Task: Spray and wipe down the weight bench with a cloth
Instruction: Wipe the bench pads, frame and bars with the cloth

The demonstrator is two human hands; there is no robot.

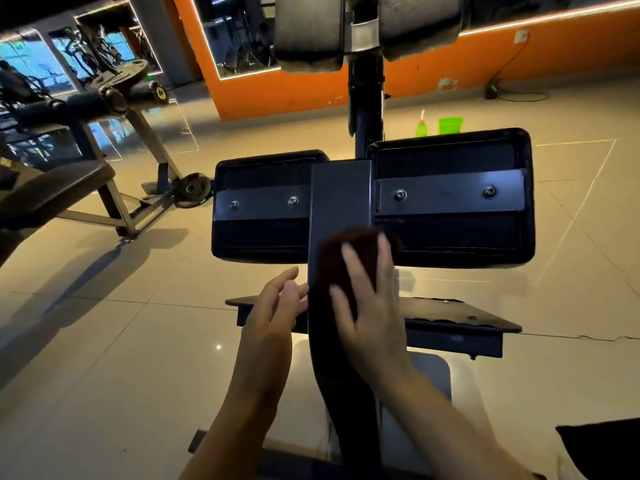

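The weight bench fills the middle of the head view: a black centre post (pixel 341 199) with two black pads bolted either side, the left pad (pixel 259 237) and the right pad (pixel 453 237). My right hand (pixel 367 306) lies flat with straight fingers on a dark reddish cloth (pixel 349 251), pressing it against the post. Most of the cloth is hidden under the fingers. My left hand (pixel 277 306) hovers just left of the post, fingers loosely curled, holding nothing. A green spray bottle (pixel 421 125) stands on the floor beyond the bench.
A green cup (pixel 450 124) stands beside the bottle. Two grey roller pads (pixel 308 29) hang at the top. Another bench (pixel 52 188) and a weight plate (pixel 192 188) stand to the left. A black footplate (pixel 450 313) sits below the pads. An orange wall (pixel 485 64) runs behind.
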